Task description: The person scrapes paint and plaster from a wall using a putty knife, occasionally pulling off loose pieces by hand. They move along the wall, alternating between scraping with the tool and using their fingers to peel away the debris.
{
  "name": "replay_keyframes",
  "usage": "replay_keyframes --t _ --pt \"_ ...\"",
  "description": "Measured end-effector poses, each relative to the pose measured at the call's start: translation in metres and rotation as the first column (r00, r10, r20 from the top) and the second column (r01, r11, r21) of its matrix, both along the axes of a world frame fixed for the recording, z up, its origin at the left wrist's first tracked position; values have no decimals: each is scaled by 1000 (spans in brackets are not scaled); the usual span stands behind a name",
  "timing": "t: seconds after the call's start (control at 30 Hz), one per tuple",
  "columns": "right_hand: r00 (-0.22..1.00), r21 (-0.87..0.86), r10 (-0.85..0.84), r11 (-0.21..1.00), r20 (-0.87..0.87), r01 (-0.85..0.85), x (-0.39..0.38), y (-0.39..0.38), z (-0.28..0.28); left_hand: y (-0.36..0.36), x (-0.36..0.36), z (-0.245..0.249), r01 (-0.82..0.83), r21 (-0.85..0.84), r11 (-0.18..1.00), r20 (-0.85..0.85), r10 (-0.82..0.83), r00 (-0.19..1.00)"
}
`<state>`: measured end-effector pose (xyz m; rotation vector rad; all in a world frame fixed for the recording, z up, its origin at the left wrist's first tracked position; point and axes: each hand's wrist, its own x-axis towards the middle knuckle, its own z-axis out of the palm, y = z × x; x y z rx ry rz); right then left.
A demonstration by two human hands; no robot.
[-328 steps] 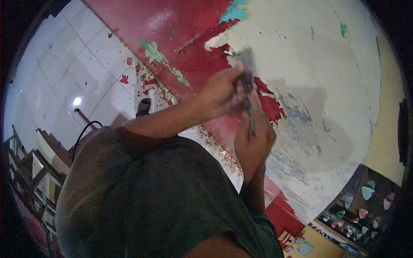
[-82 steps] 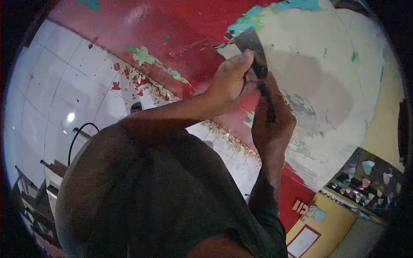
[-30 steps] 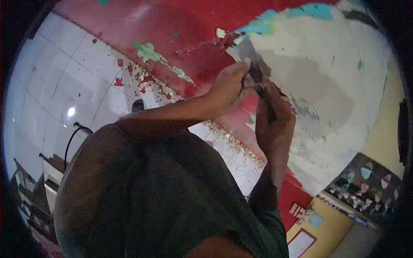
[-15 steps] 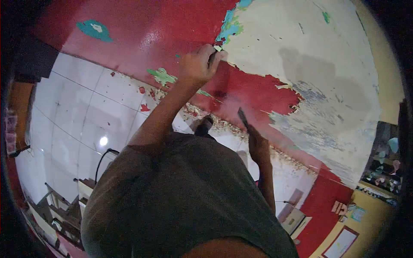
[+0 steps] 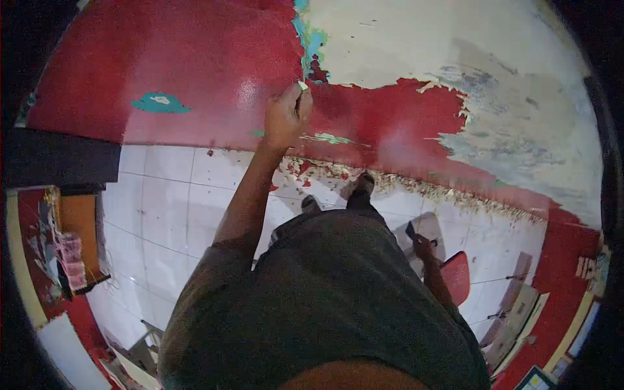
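My left hand [image 5: 286,120] is raised against the red wall [image 5: 214,71], its fingers closed on a pale paint flake [image 5: 303,85]. Just above it runs a ragged edge of turquoise and green paint [image 5: 314,44], beside the bared cream patch [image 5: 416,39]. Low on the right, away from the wall, my right hand [image 5: 424,248] is wrapped round a dark flat-bladed scraper [image 5: 410,231]. The scraper's handle is mostly hidden by the fingers.
Paint chips [image 5: 448,194] litter the white tiled floor [image 5: 162,214] along the wall's foot. My feet [image 5: 364,185] stand close to them. A red chair seat [image 5: 456,278] is by my right forearm. A dark panel [image 5: 62,159] and clutter stand at the left.
My right hand has lowered with the scraper, away from the wall. My left hand stays by the paint edge, pinching a flake. The view has turned, levelling the wall's base.
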<state>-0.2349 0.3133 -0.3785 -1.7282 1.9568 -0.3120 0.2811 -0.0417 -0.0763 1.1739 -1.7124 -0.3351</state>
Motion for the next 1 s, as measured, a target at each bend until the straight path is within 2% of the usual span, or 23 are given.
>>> replay_keyframes --t 0.03,0.07,0.1,0.17,0.23,0.3,0.37,0.4,0.43,0.47,0.53,0.57,0.63,0.7,0.73,0.77,0.83,0.9,0.97,1.0 --pt "985 -208 166 963 -55 -174 2 6 2 0 1 0 -4 -12 1000 -1 4 1000" --pt "1000 -37 1 999 3 -1 9 9 -1 0 4 1 -17 5 1000 -3 17 1000" --pt "985 147 -169 976 32 162 21 3 18 3 7 4 -31 24 999 -7 31 1000" --pt "912 359 -398 869 102 339 44 -9 34 2 8 9 -82 36 996 34 81 996" --pt "824 429 -515 816 235 388 64 -11 32 -1 4 15 -159 17 987 123 155 980" --pt "951 203 -181 970 252 131 78 -19 25 -1 -3 31 -220 54 974 199 205 958" --pt "990 111 141 984 -7 -139 85 -29 28 -3 -9 45 -272 72 960 299 239 924" --pt "998 162 55 985 14 -56 98 -39 45 -6 -12 46 -297 80 952 357 251 900" --pt "994 192 72 978 84 -87 98 -44 41 -9 -12 45 -327 89 941 412 264 872" --pt "984 222 91 967 152 -123 92 -49 40 -13 -11 39 -288 24 957 377 258 890" --pt "970 72 192 976 146 -204 75 -57 26 -17 -7 25 -206 -103 973 315 229 921" --pt "995 285 20 957 100 -48 74 -63 25 -18 -5 20 -194 -115 974 316 222 922" --pt "987 209 155 965 35 -159 55 -76 26 -16 1 17 -165 -136 977 323 201 925" --pt "997 114 79 990 20 -81 40 -85 13 -10 10 15 -150 -47 988 306 157 939" --pt "993 218 -118 969 -9 117 53 -93 44 -5 13 14 -139 0 990 295 133 946" --pt "996 -29 27 999 88 -25 46 -86 43 4 13 10 -93 37 995 350 75 934" --pt "986 21 -96 995 139 94 54 -81 59 31 18 -1 -10 118 993 453 -45 890" --pt "998 19 24 1000 55 -25 45 -63 25 62 14 -39 143 202 969 360 -209 909" --pt "981 -5 193 981 -28 -193 34 -27 -8 88 5 -55 102 197 975 375 -171 911" --pt "950 -23 303 952 -75 -305 32 -7 -15 97 -3 -45 6 321 947 355 -126 926"
